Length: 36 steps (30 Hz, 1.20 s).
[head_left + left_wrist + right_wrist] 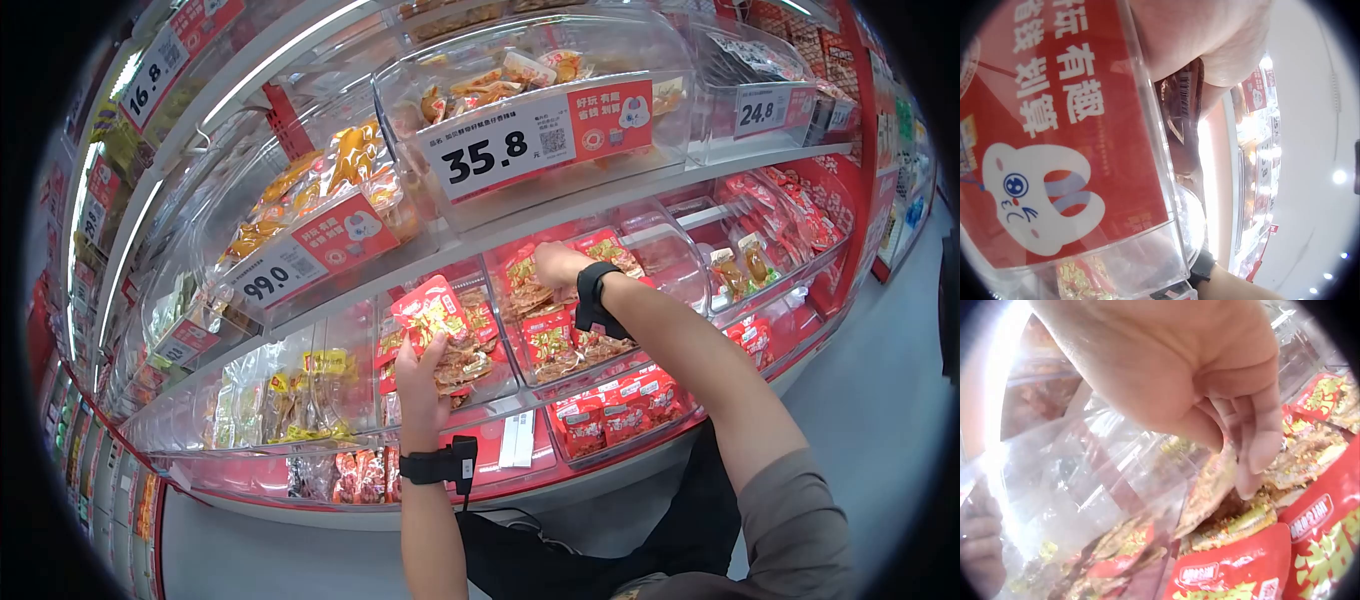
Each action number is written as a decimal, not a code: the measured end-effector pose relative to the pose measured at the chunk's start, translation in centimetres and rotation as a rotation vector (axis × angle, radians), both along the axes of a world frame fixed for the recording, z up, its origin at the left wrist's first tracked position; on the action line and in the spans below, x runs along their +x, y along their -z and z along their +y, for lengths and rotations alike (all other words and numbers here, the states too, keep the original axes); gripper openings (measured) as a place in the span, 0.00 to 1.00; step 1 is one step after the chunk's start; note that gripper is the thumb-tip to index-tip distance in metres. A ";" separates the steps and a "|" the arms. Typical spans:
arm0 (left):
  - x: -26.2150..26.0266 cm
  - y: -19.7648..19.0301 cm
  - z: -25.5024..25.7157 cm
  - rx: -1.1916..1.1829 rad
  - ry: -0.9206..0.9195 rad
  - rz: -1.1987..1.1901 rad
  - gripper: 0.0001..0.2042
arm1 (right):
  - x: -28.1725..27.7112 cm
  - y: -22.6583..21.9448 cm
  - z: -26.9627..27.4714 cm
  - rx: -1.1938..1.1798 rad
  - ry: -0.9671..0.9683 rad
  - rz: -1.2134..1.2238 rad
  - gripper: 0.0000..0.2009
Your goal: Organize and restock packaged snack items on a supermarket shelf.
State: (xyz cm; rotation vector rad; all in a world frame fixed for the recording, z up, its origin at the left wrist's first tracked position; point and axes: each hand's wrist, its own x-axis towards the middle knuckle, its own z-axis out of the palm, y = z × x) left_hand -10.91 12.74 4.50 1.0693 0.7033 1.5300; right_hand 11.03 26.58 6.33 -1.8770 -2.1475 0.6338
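In the head view my left hand (422, 388) holds a red snack packet (432, 318) by its lower part, thumb across the front, above a clear bin of similar packets. The left wrist view shows the back of the packet (1180, 103) with a barcode, against the fingers (1207, 37). My right hand (562, 268) reaches down into the neighbouring clear bin. In the right wrist view its thumb and bent fingers (1263, 434) point down at a packet with brown pieces (1207, 490); I cannot tell whether they pinch it. Other red packets (1229, 565) lie just below.
Above the hands runs a shelf edge (560, 215) with clear bins and price cards (500, 155). Yellow-labelled packets (325, 390) stand left of the hands. More red packets (620, 408) fill a lower bin. A clear divider (1104, 481) stands beside the right hand.
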 end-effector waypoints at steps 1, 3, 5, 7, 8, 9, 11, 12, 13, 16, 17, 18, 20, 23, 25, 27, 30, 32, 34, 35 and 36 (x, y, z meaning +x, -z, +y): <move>-0.1 0.0 0.0 0.005 0.009 -0.004 0.14 | 0.3 -0.1 -0.1 0.029 -0.008 -0.018 0.15; -0.3 0.2 -0.1 0.006 0.024 -0.017 0.15 | 0.8 -0.8 -0.7 0.078 -0.027 -0.056 0.15; -0.4 0.5 0.0 -0.026 -0.006 -0.065 0.28 | 1.3 -1.1 -2.0 0.380 -0.070 -0.140 0.11; -1.1 1.6 0.6 -0.042 -0.020 -0.158 0.35 | 1.1 -1.8 -3.5 0.457 -0.041 0.013 0.12; -1.3 1.8 0.7 -0.041 0.003 -0.146 0.40 | 0.9 -2.1 -4.4 0.555 -0.158 0.152 0.12; -1.3 1.8 0.7 -0.034 0.020 -0.149 0.40 | 0.7 -2.5 -5.7 0.647 -0.272 0.295 0.12; -1.0 1.2 0.4 -0.015 0.066 -0.149 0.40 | -0.6 -4.5 -9.7 0.357 -0.275 0.513 0.13; -0.9 1.1 0.4 0.019 0.104 -0.150 0.38 | -1.1 -4.5 -10.6 0.287 -0.302 0.584 0.13; -1.0 1.2 0.4 -0.003 0.094 -0.138 0.37 | -1.7 -4.4 -11.1 0.221 -0.327 0.658 0.14; -0.7 1.2 0.5 -0.017 0.077 -0.087 0.33 | -3.2 -3.0 -11.4 0.276 -0.475 0.608 0.13; -0.3 0.9 0.3 0.010 0.078 -0.073 0.31 | -3.5 -2.6 -10.8 0.291 -0.409 0.652 0.12; 0.1 0.7 0.2 0.036 0.078 -0.062 0.29 | -3.8 -2.3 -9.9 0.304 -0.343 0.692 0.11; -0.4 0.9 1.2 0.100 0.090 0.119 0.22 | -2.4 -3.5 -9.5 0.224 -0.217 0.766 0.06; 0.0 0.7 1.0 0.069 0.012 0.215 0.14 | 2.1 -4.0 -5.9 -0.109 -0.165 0.949 0.05; -0.3 0.9 1.6 0.032 -0.035 0.280 0.12 | 4.5 -3.5 -3.8 -0.095 -0.061 0.815 0.08; -0.1 1.0 1.7 0.024 -0.061 0.317 0.09 | 6.7 -2.6 -2.0 -0.038 0.047 0.708 0.09; 0.0 1.1 1.8 0.025 -0.057 0.345 0.07 | 7.2 -2.1 -0.2 0.053 0.218 0.442 0.09; 0.0 1.0 1.7 0.015 -0.057 0.348 0.07 | 7.8 0.1 2.7 0.057 0.219 0.305 0.10; -0.1 1.0 1.6 0.016 -0.053 0.355 0.07 | 7.5 1.3 3.6 0.018 0.226 0.245 0.09; 0.0 1.0 1.6 0.015 -0.059 0.353 0.07 | 7.3 1.3 3.5 -0.025 0.217 0.202 0.07; 0.0 1.0 1.6 0.012 -0.066 0.351 0.07 | 7.2 1.5 3.3 -0.052 0.226 0.212 0.07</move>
